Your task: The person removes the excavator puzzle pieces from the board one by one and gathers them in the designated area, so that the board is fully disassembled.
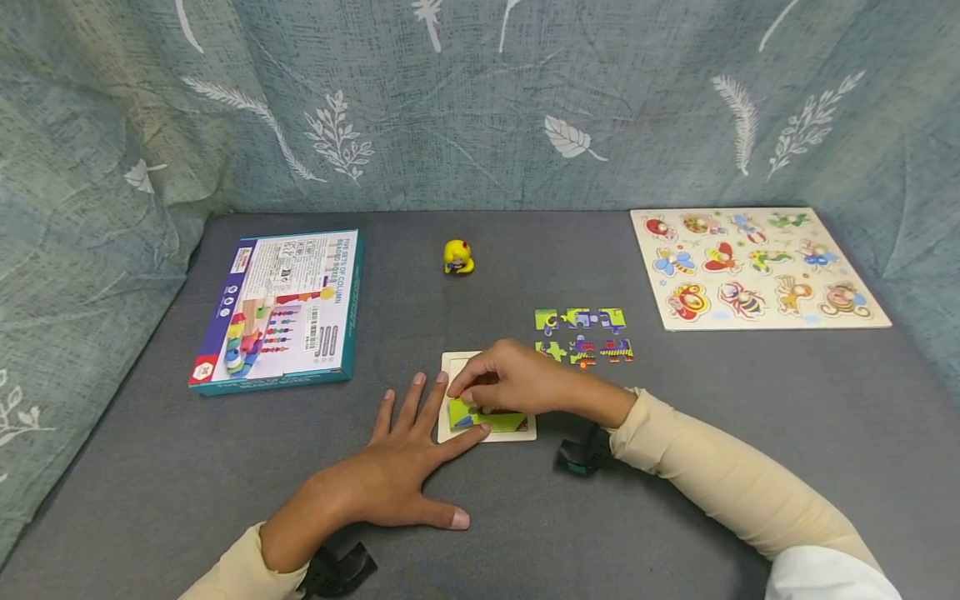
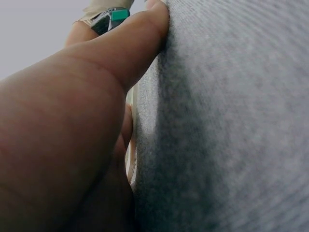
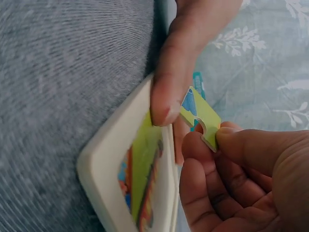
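Observation:
My right hand (image 1: pixel 517 379) pinches a green puzzle piece (image 3: pixel 206 108) with a blue patch between thumb and fingers. In the right wrist view the piece is tilted, held apart from the board. A small cream puzzle board (image 1: pixel 454 362) lies under this hand, with green picture pieces along its near side; the hand hides much of its middle. My left hand (image 1: pixel 397 475) is flat with fingers spread, and a fingertip presses the board's near part. Right of the board, loose puzzle pieces (image 1: pixel 581 318) lie in two rows on the grey cloth.
A boxed bead set (image 1: pixel 288 308) lies at the left. Behind the board stands a small yellow figure (image 1: pixel 457 257). A large insect peg board (image 1: pixel 757 267) lies at the back right. A leaf-patterned curtain (image 1: pixel 465 125) hangs behind the table.

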`<state>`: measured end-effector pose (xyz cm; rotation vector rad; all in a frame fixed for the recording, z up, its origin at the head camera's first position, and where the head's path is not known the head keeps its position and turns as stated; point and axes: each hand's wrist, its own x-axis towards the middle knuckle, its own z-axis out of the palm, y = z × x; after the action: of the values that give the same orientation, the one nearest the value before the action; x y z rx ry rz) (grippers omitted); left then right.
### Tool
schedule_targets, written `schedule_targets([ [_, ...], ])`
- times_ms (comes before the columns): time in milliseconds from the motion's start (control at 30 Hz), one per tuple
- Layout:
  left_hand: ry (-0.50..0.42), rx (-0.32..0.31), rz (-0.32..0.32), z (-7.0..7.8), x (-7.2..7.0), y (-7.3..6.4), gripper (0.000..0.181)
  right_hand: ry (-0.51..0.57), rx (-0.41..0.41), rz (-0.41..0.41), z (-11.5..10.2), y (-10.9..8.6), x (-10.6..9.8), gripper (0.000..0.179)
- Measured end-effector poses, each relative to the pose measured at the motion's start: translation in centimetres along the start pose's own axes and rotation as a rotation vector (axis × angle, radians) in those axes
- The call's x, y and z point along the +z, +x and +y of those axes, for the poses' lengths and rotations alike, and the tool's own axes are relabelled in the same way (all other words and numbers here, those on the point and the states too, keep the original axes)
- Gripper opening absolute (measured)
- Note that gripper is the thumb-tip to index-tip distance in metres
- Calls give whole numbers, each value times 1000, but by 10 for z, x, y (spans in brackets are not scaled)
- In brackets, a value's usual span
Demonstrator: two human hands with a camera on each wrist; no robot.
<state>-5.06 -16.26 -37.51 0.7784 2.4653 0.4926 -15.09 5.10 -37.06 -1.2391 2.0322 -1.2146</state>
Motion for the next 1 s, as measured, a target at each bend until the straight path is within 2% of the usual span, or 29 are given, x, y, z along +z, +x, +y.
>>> schedule_targets([
  [333,-9,-13,-15,-1,0,0,91,-29,16,54,0,-6,-8,15],
  [733,-3,-36,-27,0,0,1,92,55,32,125,0,-27,-25,17],
  [1000,-11,-40,-26,1,0,1,91,81,71,134,3,-40,-32,15],
])
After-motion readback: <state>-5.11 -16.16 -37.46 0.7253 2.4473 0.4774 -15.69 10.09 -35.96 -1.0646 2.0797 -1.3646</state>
